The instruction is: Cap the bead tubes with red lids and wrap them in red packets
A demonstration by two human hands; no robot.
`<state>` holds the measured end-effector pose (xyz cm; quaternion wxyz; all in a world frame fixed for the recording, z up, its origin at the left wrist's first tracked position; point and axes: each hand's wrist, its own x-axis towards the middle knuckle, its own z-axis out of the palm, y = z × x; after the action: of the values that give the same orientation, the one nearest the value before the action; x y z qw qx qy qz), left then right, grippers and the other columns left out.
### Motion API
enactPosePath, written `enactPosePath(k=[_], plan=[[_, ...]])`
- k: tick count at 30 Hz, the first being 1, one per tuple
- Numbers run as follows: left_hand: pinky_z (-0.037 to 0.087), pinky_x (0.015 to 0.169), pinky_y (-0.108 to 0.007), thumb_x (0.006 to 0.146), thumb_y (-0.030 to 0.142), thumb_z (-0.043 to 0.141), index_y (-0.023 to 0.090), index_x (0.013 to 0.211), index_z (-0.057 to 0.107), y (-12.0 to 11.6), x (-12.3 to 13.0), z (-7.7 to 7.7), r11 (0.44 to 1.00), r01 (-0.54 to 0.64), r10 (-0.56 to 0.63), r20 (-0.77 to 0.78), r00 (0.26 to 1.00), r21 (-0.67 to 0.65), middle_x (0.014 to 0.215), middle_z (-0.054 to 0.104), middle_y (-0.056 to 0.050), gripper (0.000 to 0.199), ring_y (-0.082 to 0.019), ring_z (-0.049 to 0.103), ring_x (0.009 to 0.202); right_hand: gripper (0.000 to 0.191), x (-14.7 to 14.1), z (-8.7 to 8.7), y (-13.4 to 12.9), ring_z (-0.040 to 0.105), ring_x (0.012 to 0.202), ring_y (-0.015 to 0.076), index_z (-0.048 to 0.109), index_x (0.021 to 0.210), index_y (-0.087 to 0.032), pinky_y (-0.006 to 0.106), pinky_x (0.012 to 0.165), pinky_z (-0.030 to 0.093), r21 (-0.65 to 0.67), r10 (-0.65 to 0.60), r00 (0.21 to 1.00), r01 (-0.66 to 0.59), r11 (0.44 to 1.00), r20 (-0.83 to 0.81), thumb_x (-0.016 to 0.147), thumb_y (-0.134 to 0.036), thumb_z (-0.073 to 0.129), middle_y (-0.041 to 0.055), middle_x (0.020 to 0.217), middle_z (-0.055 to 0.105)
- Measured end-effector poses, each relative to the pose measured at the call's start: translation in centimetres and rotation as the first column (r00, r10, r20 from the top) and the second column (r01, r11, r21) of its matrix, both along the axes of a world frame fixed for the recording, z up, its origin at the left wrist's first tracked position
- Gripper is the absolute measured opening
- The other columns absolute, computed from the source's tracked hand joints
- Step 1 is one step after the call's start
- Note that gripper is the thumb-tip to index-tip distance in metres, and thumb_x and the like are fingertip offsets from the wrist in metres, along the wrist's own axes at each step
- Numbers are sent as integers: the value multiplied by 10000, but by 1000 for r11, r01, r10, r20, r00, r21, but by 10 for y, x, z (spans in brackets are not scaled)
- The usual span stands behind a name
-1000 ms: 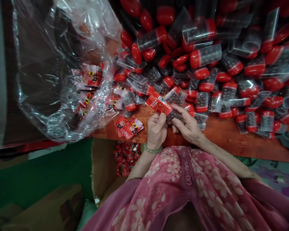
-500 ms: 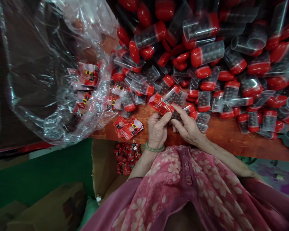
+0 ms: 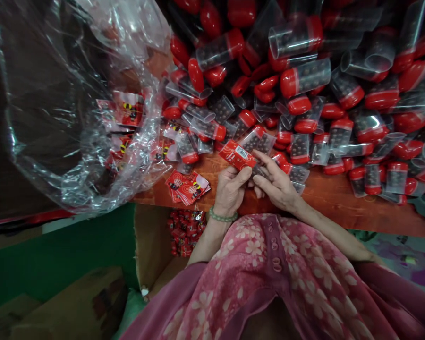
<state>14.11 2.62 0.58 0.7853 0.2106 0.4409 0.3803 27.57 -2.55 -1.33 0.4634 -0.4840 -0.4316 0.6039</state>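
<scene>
Between thumb and fingers, my left hand [image 3: 233, 190] pinches a small red printed packet [image 3: 238, 155] with a barcode on it. My right hand [image 3: 274, 183] is closed beside it, its thumb and fingers round a clear tube [image 3: 260, 171] whose end meets the packet's lower right edge. How far the tube reaches into the packet is hidden by the fingers. Left of my left hand lies a small stack of flat red packets [image 3: 188, 187]. Just beyond both hands lie clear tubes with red caps [image 3: 257, 138], filled with dark beads.
A large heap of red-capped tubes [image 3: 306, 78] covers the back and right of the reddish tabletop [image 3: 326, 200]. Crumpled clear plastic [image 3: 127, 189] spreads at left, with more red packets under it. Below the edge, a cardboard box [image 3: 152, 241] holds many red packets.
The red packet has turned slightly, so its barcode faces me more fully. My right hand has shifted a little to the right; my left hand still pinches the packet.
</scene>
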Motion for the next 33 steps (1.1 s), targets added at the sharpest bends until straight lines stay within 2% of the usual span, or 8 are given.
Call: enactPosePath(k=[4,7,11,15,17,20,24,33], plan=[[449,449,-185,588,514,962,132,644,671,-1,-1,4,998,64,-64,6,998,-8,508,563,34,484,-64,519,429,695,1,-3,2,560,522,83,261,1605,-249,213,480,506,-39,42,982,-50,998,-185,1022,-475,563,-20,868,639],[470,465,-198,612,481,948,138,695,717,-2,1,8,999,39,-39,-45,998,-6,557,636,19,422,-78,551,448,660,1,3,2,608,582,98,290,1607,-263,259,556,574,-33,29,1000,-30,999,-11,1025,-425,555,51,1060,690],[554,589,-220,621,418,943,152,761,760,-4,2,9,1000,16,-14,-91,996,20,688,739,-4,352,-107,646,567,645,2,11,1,721,884,181,346,1597,-244,369,825,641,43,27,961,-41,998,275,1007,-347,584,142,1393,639],[517,493,-245,641,507,929,159,775,731,-8,2,7,1000,29,-29,-19,999,11,634,706,6,422,-110,587,457,648,1,11,5,654,656,109,324,1570,-278,294,633,623,-49,23,997,-20,999,73,996,-371,609,90,1272,692],[529,519,-243,606,532,945,164,799,732,-9,1,5,1000,-30,30,-7,1000,-3,648,711,8,468,-109,600,479,651,1,11,7,681,723,119,367,1527,-273,268,650,619,-64,11,1000,-11,998,12,961,-365,676,64,1189,708],[527,563,-210,578,520,965,161,809,754,-8,0,4,995,-95,95,-4,995,-31,678,724,8,477,-87,605,539,647,4,14,6,728,951,158,432,1460,-250,277,812,629,-25,38,999,-38,999,-16,907,-335,758,50,1137,720],[491,521,-211,581,494,970,159,766,740,-8,-1,8,995,-86,88,31,996,-52,653,698,19,447,-81,575,525,521,7,16,-1,730,789,122,429,1456,-234,272,760,623,-28,75,996,-77,997,-44,990,-320,645,5,969,716],[396,489,-223,620,512,940,133,696,668,-27,1,19,998,11,-8,36,999,-59,560,577,34,472,-60,477,465,573,6,15,-13,744,675,144,465,1452,-246,284,659,634,-5,44,999,-44,999,17,970,-467,682,-29,813,732]])
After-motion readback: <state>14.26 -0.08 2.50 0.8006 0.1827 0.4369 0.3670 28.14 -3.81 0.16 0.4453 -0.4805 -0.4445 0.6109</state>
